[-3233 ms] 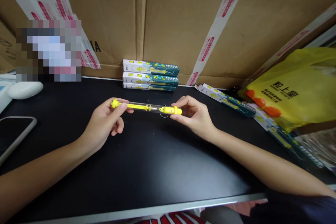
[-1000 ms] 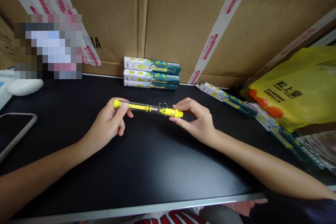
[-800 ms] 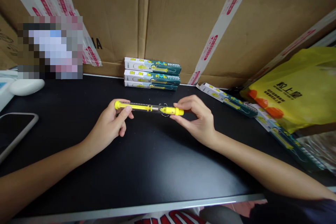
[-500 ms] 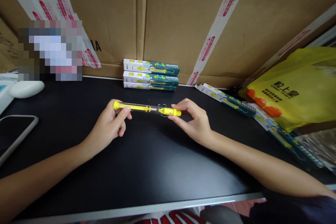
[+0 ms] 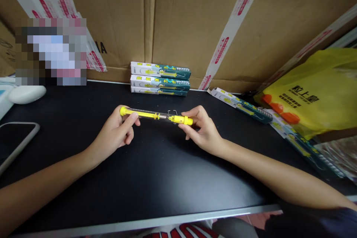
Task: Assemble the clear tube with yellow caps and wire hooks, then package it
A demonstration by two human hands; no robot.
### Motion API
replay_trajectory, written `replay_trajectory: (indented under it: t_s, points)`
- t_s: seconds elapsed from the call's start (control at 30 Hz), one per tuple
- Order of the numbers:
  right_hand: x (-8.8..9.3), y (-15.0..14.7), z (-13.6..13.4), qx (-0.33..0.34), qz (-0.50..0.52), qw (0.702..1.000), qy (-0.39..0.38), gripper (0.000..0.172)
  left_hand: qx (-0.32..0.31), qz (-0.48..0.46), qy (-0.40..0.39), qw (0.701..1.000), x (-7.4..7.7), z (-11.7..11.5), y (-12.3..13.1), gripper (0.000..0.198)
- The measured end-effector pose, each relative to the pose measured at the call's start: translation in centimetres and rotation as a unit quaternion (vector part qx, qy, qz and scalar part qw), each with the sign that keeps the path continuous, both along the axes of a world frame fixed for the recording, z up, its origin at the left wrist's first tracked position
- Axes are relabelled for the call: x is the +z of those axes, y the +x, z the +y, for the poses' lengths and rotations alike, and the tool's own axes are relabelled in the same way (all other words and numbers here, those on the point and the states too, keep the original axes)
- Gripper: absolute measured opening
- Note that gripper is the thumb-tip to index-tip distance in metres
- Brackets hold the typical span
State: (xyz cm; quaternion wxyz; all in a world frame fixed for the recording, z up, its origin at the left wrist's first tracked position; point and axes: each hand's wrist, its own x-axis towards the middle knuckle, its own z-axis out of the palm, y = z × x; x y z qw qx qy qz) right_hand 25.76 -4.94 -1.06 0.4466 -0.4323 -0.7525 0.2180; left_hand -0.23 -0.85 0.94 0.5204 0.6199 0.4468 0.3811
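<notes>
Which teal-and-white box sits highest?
The top box of the stack at the cardboard wall, behind the yellow tube; it rests on two others. The loose boxes lie on the table by the yellow bag.

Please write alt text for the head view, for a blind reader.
The left hand and right hand hold a clear tube with yellow ends, one end each, over a black table; three stacked boxes lie behind.
</notes>
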Motion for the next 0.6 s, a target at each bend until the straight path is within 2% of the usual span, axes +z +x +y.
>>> replay_trajectory:
  t_s: [0.1, 0.17, 0.33, 0.5, 0.57, 0.6]
  points:
    - [0.1, -0.2, 0.0, 0.014, 0.021, 0.998, -0.057, 0.025, 0.003, 0.015, -0.006, 1.000, 0.0, 0.3, 0.0, 0.040]
    - [0.1, -0.2, 0.1, -0.004, 0.014, 0.997, -0.071, 0.026, 0.006, 0.035, -0.003, 0.999, 0.0, 0.7, -0.2, 0.039]
    - [0.1, -0.3, 0.5, -0.060, -0.103, 0.992, -0.049, 0.027, 0.014, 0.145, 0.064, 0.987, 0.1, 2.0, -1.3, 0.036]
    - [0.1, -0.3, 0.9, -0.104, -0.278, 0.955, -0.019, 0.027, -0.008, 0.304, 0.173, 0.937, 0.3, 2.8, -2.2, 0.032]
    - [0.5, -0.3, 0.8, -0.103, -0.323, 0.939, 0.050, 0.033, 0.005, 0.344, 0.267, 0.900, 0.8, 2.5, -2.3, 0.031]
    - [0.7, -0.4, 0.5, -0.093, -0.347, 0.928, 0.097, 0.036, 0.010, 0.352, 0.338, 0.872, 1.2, 2.0, -2.3, 0.029]
